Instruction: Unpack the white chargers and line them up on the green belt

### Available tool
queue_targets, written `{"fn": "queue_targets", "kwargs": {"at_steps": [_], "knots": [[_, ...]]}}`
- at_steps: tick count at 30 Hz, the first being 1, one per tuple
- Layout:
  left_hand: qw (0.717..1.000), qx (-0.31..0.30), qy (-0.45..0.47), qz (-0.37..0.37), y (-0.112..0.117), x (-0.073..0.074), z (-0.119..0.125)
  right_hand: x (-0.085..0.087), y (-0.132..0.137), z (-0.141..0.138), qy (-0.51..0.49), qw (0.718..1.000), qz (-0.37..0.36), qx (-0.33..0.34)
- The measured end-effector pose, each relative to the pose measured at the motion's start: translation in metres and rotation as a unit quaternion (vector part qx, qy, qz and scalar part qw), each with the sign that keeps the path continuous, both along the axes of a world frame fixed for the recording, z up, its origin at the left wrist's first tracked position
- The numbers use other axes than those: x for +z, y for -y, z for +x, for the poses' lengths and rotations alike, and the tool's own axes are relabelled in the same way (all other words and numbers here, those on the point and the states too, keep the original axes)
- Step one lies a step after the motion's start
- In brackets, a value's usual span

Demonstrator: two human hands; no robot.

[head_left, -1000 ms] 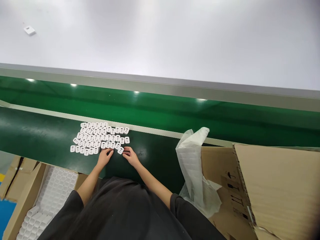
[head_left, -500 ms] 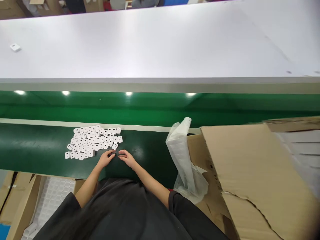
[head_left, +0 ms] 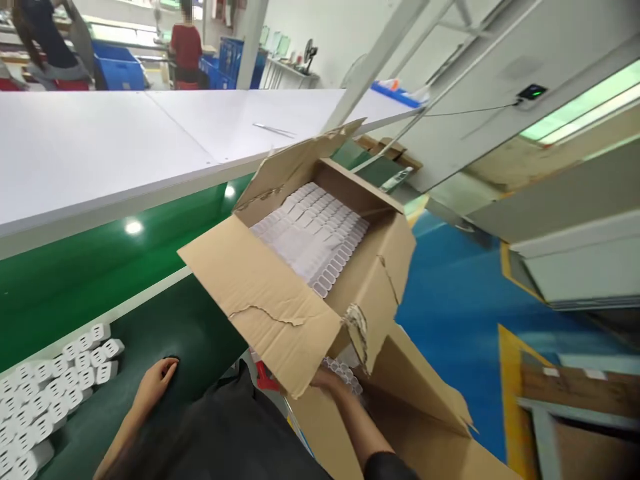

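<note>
My left hand (head_left: 156, 385) lies on the dark green belt (head_left: 190, 333) with its fingers stretched out and nothing in it. Just to its left lie several small white plastic parts (head_left: 55, 383) in rows. My right hand (head_left: 329, 381) reaches under the torn front flap (head_left: 260, 300) of an open cardboard box (head_left: 380, 267) and touches the edge of a clear plastic tray (head_left: 347, 375). The flap hides its fingers. The box holds a tray of white parts (head_left: 313, 230).
A second brown carton (head_left: 400, 413) stands below the open box. A long white table (head_left: 100, 147) runs behind the bright green conveyor lane (head_left: 100, 267). Two people and blue crates (head_left: 117, 70) are far back left. Blue floor (head_left: 450, 313) lies to the right.
My view has swung right, from the rows of parts to the open box. My right hand left the belt and went under the box flap. My left hand stayed on the belt.
</note>
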State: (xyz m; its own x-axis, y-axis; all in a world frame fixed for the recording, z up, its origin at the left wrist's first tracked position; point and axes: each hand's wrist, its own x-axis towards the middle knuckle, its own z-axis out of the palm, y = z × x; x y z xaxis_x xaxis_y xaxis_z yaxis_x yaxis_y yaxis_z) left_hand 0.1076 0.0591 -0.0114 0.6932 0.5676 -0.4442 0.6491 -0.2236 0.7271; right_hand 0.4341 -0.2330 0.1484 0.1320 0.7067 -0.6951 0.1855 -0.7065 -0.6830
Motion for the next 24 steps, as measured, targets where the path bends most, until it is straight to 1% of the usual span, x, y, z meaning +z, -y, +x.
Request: {"fn": "queue_targets", "kwargs": {"at_steps": [2, 4, 5, 6, 7, 8, 9, 10, 11, 12, 13, 14, 15, 16, 18, 20, 22, 24], "knots": [[0.999, -0.029, 0.017, -0.003, 0.011, -0.002, 0.027, 0.055, 0.032, 0.017, -0.023, 0.999, -0.011, 0.041], [0.998, -0.052, 0.029, -0.007, 0.020, -0.004, 0.048, 0.119, 0.047, 0.020, -0.051, 0.995, 0.021, 0.084], [0.997, -0.062, 0.034, -0.009, 0.025, -0.005, 0.057, 0.151, 0.049, 0.019, -0.065, 0.984, 0.084, 0.143], [0.997, -0.070, 0.037, -0.012, 0.029, -0.006, 0.063, 0.181, 0.048, 0.019, -0.089, 0.968, 0.139, 0.187], [0.996, -0.076, 0.039, -0.013, 0.033, -0.007, 0.068, 0.206, 0.043, 0.021, -0.098, 0.955, 0.186, 0.208], [0.996, -0.081, 0.040, -0.014, 0.036, -0.009, 0.070, 0.227, 0.036, 0.027, -0.065, 0.951, 0.217, 0.212], [0.996, -0.083, 0.039, -0.014, 0.039, -0.010, 0.070, 0.240, 0.027, 0.038, 0.004, 0.954, 0.230, 0.194], [0.996, -0.084, 0.036, -0.014, 0.041, -0.012, 0.069, 0.245, 0.017, 0.053, 0.099, 0.956, 0.227, 0.157], [0.996, -0.083, 0.032, -0.014, 0.043, -0.013, 0.065, 0.243, 0.005, 0.071, 0.204, 0.951, 0.204, 0.110], [0.996, -0.081, 0.026, -0.013, 0.044, -0.015, 0.061, 0.235, -0.008, 0.092, 0.295, 0.940, 0.155, 0.079], [0.997, -0.078, 0.020, -0.013, 0.044, -0.015, 0.056, 0.222, -0.022, 0.112, 0.362, 0.925, 0.093, 0.075], [0.997, -0.072, 0.012, -0.012, 0.044, -0.016, 0.050, 0.204, -0.036, 0.132, 0.400, 0.912, 0.018, 0.087], [0.998, -0.065, 0.005, -0.010, 0.043, -0.016, 0.045, 0.185, -0.050, 0.148, 0.413, 0.904, -0.051, 0.096], [0.998, -0.058, -0.001, -0.008, 0.043, -0.015, 0.041, 0.165, -0.062, 0.161, 0.411, 0.903, -0.075, 0.101], [0.999, -0.046, -0.011, -0.005, 0.041, -0.015, 0.036, 0.126, -0.080, 0.174, 0.399, 0.906, -0.095, 0.101], [0.999, -0.040, -0.018, -0.005, 0.039, -0.016, 0.035, 0.093, -0.089, 0.175, 0.390, 0.912, -0.093, 0.091], [0.999, -0.035, -0.027, -0.007, 0.037, -0.018, 0.038, 0.067, -0.089, 0.171, 0.385, 0.914, -0.098, 0.078], [0.999, -0.028, -0.041, -0.007, 0.036, -0.022, 0.041, 0.049, -0.086, 0.168, 0.383, 0.915, -0.111, 0.065]]}}
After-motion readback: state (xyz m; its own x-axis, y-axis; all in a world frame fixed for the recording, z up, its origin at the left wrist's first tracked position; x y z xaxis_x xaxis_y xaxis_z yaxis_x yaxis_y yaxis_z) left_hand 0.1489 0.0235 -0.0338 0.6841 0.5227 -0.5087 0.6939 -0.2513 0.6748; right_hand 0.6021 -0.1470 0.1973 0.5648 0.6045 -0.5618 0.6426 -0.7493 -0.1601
